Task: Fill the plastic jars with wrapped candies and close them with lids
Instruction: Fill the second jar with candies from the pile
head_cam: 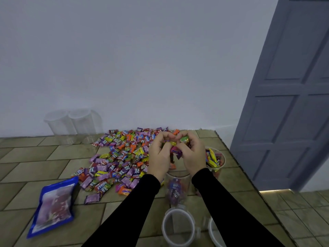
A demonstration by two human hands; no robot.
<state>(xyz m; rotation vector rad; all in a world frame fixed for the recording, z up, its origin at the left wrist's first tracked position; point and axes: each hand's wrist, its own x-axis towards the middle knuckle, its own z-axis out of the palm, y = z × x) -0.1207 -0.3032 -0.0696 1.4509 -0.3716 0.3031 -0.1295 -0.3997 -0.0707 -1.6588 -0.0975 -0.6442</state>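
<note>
— While both hands are cupped together, what are they holding?
— The left hand (159,154) and the right hand (193,154) curl their fingers round a clutch of wrapped candies (175,148), held above a clear jar (177,186) near the table's (35,157) right edge.

— Is anything in that jar?
— A few candies at its bottom. Another jar (215,161), just beside the right edge, is nearly full.

— And the rest?
— A loose candy pile (121,157) spreads from the far edge toward the middle. Two empty jars (73,123) stand at the far edge, left. Two lids (178,227) lie at the near edge; a blue bag (53,205) lies near-left.
</note>
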